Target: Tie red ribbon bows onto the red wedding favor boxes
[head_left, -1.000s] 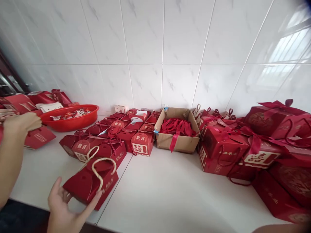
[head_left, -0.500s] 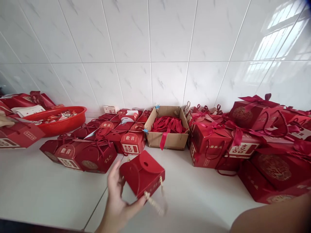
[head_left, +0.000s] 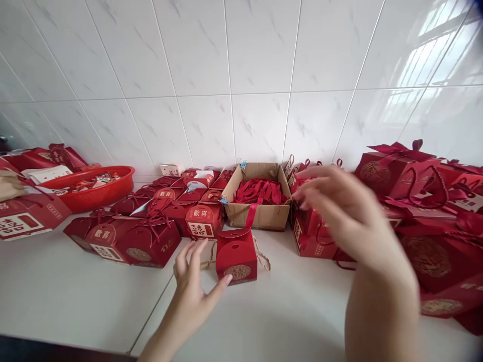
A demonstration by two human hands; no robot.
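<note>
A small red gift box (head_left: 236, 255) with cream rope handles stands upright on the white counter (head_left: 75, 296) in front of a cardboard box (head_left: 260, 215) of red ribbons (head_left: 260, 191). My left hand (head_left: 196, 289) is open just left of the gift box, fingers spread, the thumb tip near its lower corner. My right hand (head_left: 339, 211) is raised and blurred, fingers stretched out toward the cardboard box, holding nothing.
Several red gift boxes (head_left: 143, 226) sit at the left centre. A larger pile of ribbon-tied red boxes (head_left: 415, 211) fills the right. A red basin (head_left: 90, 193) with small packets stands at far left, beside another person's hand (head_left: 9, 186) and more boxes. White tiled wall behind.
My left hand set the small red box upright on the counter and let go. My right hand came up into view, reaching toward the ribbon box.
</note>
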